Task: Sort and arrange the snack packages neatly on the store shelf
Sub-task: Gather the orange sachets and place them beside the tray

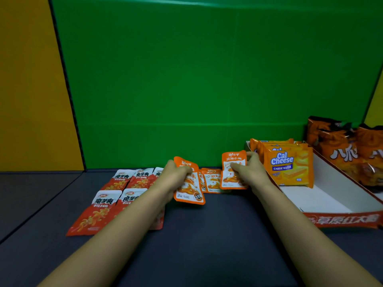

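My left hand [175, 177] grips a small orange snack packet [189, 190], tilted, just above the dark shelf. My right hand [249, 170] holds a second orange packet [233, 162] upright near the back wall. Between the hands, two more orange packets [212, 181] lie flat. Left of them, several red-and-white snack packets [103, 206] lie in two rows, partly hidden by my left forearm.
A white cardboard display tray [327, 195] with a red front stands at the right and holds Cal Cheese wafer packs [290, 164]. Dark orange chip bags [348, 152] stand behind it. A green back panel [186, 79] and a yellow side wall [31, 90] bound the dark shelf [217, 235].
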Tool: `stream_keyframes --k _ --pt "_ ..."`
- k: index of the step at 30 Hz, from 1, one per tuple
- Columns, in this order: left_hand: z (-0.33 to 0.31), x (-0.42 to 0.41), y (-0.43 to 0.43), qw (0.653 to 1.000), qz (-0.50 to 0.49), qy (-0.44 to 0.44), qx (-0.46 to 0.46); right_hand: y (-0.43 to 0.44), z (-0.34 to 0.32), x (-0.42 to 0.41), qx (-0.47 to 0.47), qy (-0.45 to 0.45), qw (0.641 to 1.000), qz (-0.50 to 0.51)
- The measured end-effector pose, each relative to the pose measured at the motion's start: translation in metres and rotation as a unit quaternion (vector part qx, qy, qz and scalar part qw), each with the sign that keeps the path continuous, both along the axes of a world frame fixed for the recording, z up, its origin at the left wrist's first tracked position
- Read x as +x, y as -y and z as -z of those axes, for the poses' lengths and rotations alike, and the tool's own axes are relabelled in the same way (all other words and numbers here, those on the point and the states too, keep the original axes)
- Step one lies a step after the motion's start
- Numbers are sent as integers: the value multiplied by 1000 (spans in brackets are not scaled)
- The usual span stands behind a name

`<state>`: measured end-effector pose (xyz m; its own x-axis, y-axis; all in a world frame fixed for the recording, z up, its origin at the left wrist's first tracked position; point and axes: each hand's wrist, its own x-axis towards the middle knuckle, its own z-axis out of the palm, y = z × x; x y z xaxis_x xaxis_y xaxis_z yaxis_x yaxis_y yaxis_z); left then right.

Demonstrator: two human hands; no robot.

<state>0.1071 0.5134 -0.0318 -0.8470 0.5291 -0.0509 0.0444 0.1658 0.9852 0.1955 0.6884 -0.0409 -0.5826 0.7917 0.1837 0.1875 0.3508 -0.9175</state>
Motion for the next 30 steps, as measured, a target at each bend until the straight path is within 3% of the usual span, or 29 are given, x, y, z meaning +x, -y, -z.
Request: stream_keyframes --k 5,13,17,21,30 --pt "8 12 9 999 29 -3 -22 1 -3 -4 120 128 984 13" --pt "12 15 17 996 59 -19 -62 -3 11 -12 130 218 967 29" --pt "11 14 19 989 52 -82 -109 -2 16 -16 185 236 954 29" --pt "13 14 19 961 34 -195 -195 -1 21 -17 232 250 940 27" --pt "19 20 19 888 -8 -332 -319 1 23 -11 290 244 925 8"
